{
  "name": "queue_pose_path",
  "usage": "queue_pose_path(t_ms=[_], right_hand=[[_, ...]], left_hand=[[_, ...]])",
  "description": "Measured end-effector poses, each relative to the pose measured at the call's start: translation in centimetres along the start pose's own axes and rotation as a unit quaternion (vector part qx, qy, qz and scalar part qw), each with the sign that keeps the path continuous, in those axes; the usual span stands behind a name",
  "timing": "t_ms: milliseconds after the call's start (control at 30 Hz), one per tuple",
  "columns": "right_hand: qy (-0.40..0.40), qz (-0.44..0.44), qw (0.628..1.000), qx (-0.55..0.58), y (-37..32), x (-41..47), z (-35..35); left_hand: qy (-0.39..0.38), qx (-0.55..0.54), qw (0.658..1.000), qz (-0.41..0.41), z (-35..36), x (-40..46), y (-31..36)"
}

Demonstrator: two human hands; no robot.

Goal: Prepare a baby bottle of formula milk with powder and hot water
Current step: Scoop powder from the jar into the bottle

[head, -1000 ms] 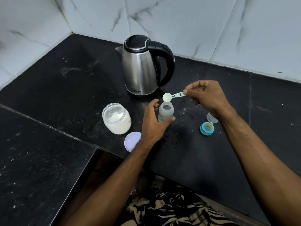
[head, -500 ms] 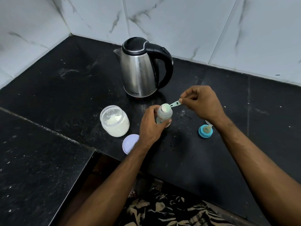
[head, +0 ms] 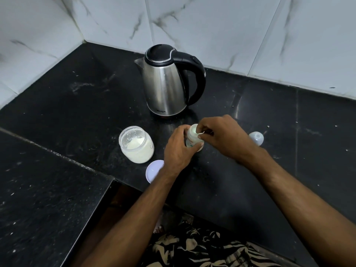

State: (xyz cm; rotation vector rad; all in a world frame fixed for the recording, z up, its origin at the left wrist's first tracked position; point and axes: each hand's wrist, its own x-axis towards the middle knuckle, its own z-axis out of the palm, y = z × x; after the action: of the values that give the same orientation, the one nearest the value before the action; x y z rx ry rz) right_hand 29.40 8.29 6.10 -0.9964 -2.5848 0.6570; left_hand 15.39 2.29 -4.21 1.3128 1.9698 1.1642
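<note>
Black stone surface (head: 269, 112) carries everything you are working with. Your left hand (head: 178, 149) reaches in from below, its forearm angled up and to the right, fingers and thumb curled round the bottle (head: 193, 137), which stands upright just in front of the kettle (head: 165, 83). Your right hand (head: 225, 135) comes in from the right, knuckles up, bent over the bottle's mouth.

Half a second ago that hand was off to the right with the scoop's bowl resting over the opening; it has since moved in directly above it, covering the teal teat ring that showed earlier. The bottle's cap (head: 256, 138) has come into sight beyond the wrist.

Your right grip pinches the scoop (head: 200, 133) between thumb and fingertips, only a pale sliver showing at the bottle's rim. Left of the bottle stands the open powder jar (head: 137, 144), its lid (head: 154, 170) lying near your left wrist.
</note>
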Motion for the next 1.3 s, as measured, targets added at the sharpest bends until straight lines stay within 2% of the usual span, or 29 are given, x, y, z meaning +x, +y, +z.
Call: queue_pose_path(t_ms=[133,233,333,467,567,667,800,933,1300], right_hand=[[0.061,0.003,0.997,0.036,0.6,0.1,0.6],[0.046,0.013,0.998,0.049,0.9,0.0,0.8],[0.071,0.02,0.995,0.066,1.0,0.1,0.6],[0.047,0.024,0.996,0.071,1.1,0.2,0.7],[0.069,0.039,0.994,0.082,1.3,0.2,0.7],[0.03,0.039,0.996,0.076,1.3,0.3,0.6],[0.078,0.043,0.992,0.085,1.3,0.4,0.5],[0.026,0.046,0.997,0.058,1.5,0.6,0.9],[0.194,0.087,0.962,0.172,1.5,0.4,0.4]], left_hand=[[-0.001,-0.001,1.0,-0.005,-0.1,0.1,0.0],[-0.001,-0.001,1.0,-0.005,-0.2,0.0,0.1],[-0.002,0.001,1.0,-0.006,-0.2,0.0,0.1],[-0.005,0.005,1.0,-0.005,-0.2,0.0,0.0],[-0.006,0.005,1.0,-0.006,-0.3,0.0,0.1],[-0.008,0.011,1.0,-0.004,-0.3,0.0,0.0],[-0.008,0.015,1.0,-0.001,-0.2,0.0,0.0],[-0.013,0.019,1.0,0.0,-0.3,0.0,0.0],[0.003,0.0,1.0,0.012,0.0,-0.2,-0.3]])
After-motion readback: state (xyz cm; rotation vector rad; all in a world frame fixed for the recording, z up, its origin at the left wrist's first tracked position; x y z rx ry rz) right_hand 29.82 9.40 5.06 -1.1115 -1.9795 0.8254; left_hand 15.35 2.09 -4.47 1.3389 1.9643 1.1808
